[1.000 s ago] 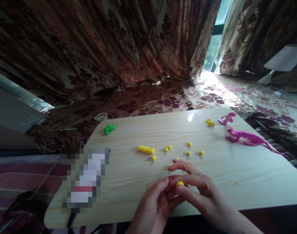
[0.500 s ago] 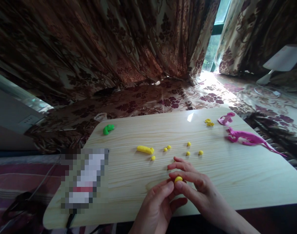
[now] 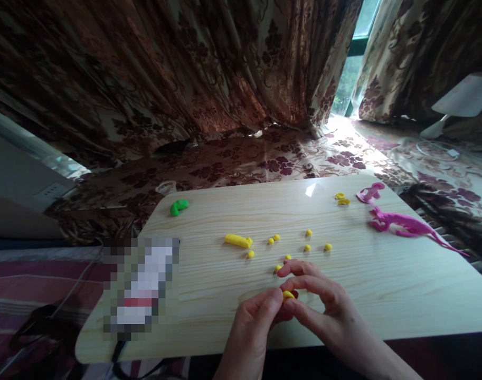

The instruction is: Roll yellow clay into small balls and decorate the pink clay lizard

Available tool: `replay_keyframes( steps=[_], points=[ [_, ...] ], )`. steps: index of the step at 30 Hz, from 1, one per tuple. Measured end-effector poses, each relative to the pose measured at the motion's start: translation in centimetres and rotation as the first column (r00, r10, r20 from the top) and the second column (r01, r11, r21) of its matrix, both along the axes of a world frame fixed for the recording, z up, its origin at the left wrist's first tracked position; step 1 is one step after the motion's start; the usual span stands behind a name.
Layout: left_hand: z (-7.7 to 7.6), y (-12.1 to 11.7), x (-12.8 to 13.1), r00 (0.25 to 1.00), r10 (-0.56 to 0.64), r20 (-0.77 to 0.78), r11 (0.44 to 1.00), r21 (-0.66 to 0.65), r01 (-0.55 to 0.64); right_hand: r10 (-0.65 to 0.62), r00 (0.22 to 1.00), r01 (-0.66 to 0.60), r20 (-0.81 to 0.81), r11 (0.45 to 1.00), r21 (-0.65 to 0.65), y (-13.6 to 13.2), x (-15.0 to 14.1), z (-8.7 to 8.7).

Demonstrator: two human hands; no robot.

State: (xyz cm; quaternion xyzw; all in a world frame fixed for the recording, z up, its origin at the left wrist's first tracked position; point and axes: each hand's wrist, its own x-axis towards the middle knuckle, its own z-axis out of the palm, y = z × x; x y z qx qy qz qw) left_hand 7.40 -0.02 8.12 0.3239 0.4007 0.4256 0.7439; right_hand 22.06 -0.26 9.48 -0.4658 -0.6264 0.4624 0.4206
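Note:
A small yellow modelling clay piece (image 3: 288,295) is pinched between the fingertips of both hands, low over the near side of the table. My left hand (image 3: 254,322) is closed, its thumb and fingers pressing the piece from the left. From the other side my right hand (image 3: 330,306) grips it with thumb and index finger, the other fingers loosely curled above. Just beyond those fingers lies a yellow clay ball (image 3: 277,269), partly covered by a fingertip. Several more little balls (image 3: 307,248) are scattered farther off, beside a yellow clay roll (image 3: 238,241).
A light wooden table (image 3: 209,295) carries green clay (image 3: 179,207) at far left. Pink clay (image 3: 403,222), a second pink piece (image 3: 369,193) and yellow scraps (image 3: 342,199) sit at the right. A pixelated object (image 3: 143,285) lies left; a white lamp (image 3: 464,97) stands behind.
The fingers have closed further over the yellow clay piece, so less of it shows. My right hand's outer fingers have shifted, uncovering yellow balls behind them. The view has moved slightly.

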Motion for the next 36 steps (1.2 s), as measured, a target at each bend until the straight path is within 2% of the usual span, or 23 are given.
replay_keyframes(
  steps=[3,7,10,13,17,19,23,29,32,36],
  points=[
    [-0.08,0.02,-0.13,0.994,-0.002,-0.107,0.994,0.108,0.013,-0.026,1.0,0.026,-0.002,0.999,0.025,0.13,0.05,-0.21],
    [0.28,-0.03,-0.12,0.993,-0.003,-0.122,0.995,0.1,0.015,-0.069,0.997,0.072,-0.025,0.99,0.123,0.35,-0.22,-0.67],
    [0.6,-0.03,0.03,0.992,-0.031,-0.125,0.993,0.11,0.045,-0.118,0.992,0.123,-0.042,0.981,0.15,0.54,-0.49,-0.89],
    [0.73,0.01,0.15,0.986,-0.014,-0.166,0.995,0.093,0.03,-0.113,0.992,0.117,-0.049,0.989,0.086,0.66,-0.42,-0.71],
    [0.5,0.03,-0.01,0.962,0.032,-0.27,0.994,0.11,-0.002,0.013,0.999,-0.015,-0.044,0.998,-0.053,0.51,0.19,-0.16],
    [0.32,0.05,-0.21,0.951,0.034,-0.308,0.988,0.153,0.014,-0.003,0.999,0.001,-0.034,0.997,-0.071,0.36,0.42,-0.16],
    [0.13,0.14,-0.53,0.928,0.019,-0.372,0.958,0.271,0.089,-0.1,0.995,0.099,-0.014,0.995,-0.024,0.19,0.37,-0.68],
    [0.11,0.29,-0.55,0.857,0.18,-0.483,0.92,0.391,0.027,-0.106,0.994,0.105,0.025,0.992,0.067,0.37,-0.03,-0.72],
    [0.15,0.33,-0.54,0.851,0.185,-0.491,0.929,0.371,0.012,-0.123,0.99,0.119,0.061,0.991,0.061,0.35,-0.09,-0.67],
    [0.18,0.17,-0.57,0.891,0.127,-0.435,0.969,0.247,-0.018,-0.115,0.988,0.11,0.106,0.992,0.059,0.21,0.02,-0.96]
  ],
)
